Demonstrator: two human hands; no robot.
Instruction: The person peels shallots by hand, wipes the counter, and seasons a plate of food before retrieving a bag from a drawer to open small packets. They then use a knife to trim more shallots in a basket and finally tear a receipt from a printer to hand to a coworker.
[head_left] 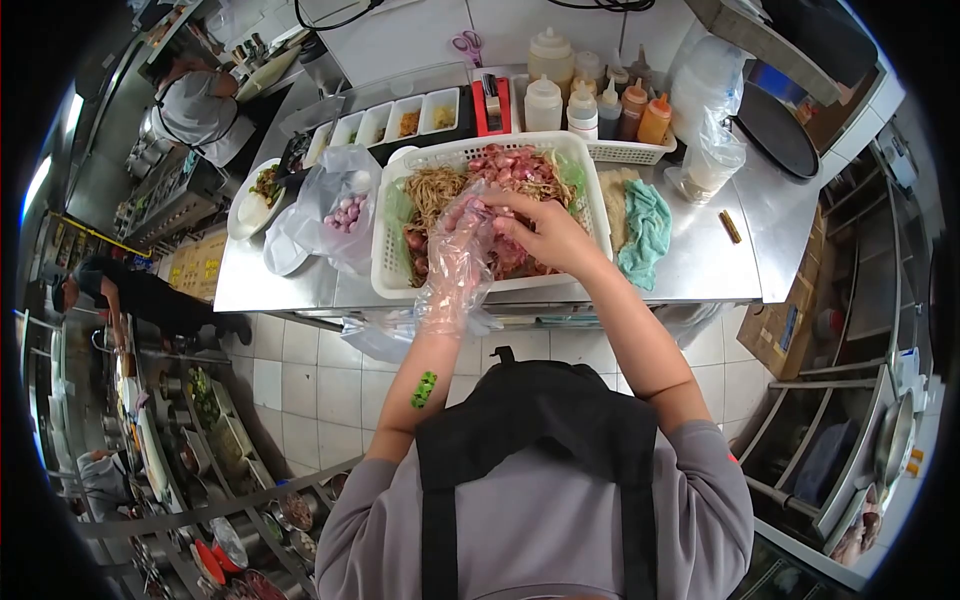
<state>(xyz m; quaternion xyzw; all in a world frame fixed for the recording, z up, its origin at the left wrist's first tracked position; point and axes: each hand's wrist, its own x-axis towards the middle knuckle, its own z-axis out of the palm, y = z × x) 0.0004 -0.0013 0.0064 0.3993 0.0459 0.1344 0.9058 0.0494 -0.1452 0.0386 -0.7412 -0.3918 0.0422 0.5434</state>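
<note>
The steel table [700, 262] runs across the far side of the person, its near edge just past the white basket [385, 240]. A push toward the body could tip the basket's near rim over that edge. Crowding is likeliest on the left, where the clear bag [335, 240] is beside the basket, and on the right, where the green cloth [646, 235] lies; a sideways shove could snag either. The widest room for moving is right of the cloth; the far side is hemmed by the bottles [543, 105].

The left hand [463, 228], in loose plastic, meets the right hand [545, 232], bare, over the basket. Both have bent fingers; whether they grasp anything, one cannot tell. The loose plastic could catch among the reddish pieces [512, 168], which lie inside the basket beside brown strands [432, 190].
</note>
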